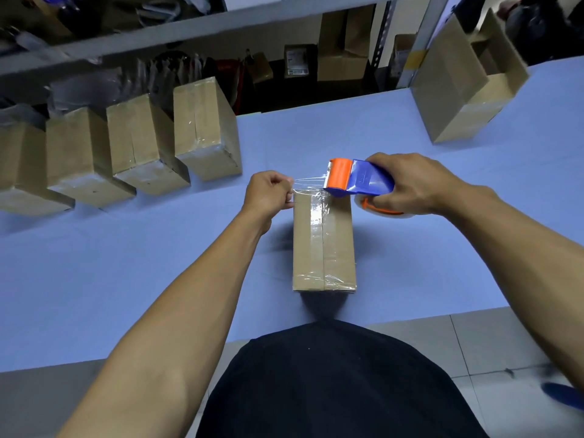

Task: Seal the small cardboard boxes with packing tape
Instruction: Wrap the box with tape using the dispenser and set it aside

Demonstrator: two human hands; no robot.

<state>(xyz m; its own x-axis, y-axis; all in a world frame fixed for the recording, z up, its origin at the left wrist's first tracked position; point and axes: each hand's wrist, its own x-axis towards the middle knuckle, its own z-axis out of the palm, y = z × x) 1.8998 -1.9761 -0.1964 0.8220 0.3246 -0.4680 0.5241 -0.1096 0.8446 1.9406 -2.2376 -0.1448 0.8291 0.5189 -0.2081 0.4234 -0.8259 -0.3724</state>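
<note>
A small cardboard box lies in the middle of the blue table, with clear tape along its centre seam and across its near edge. My right hand grips a blue and orange tape dispenser just above the box's far end. A strip of clear tape stretches from the dispenser to my left hand, which pinches the tape's free end at the box's far left corner.
Several taped cardboard boxes stand in a row at the table's back left. An open, untaped box lies on its side at the back right. Shelving with packages rises behind the table. Tiled floor lies below the near edge.
</note>
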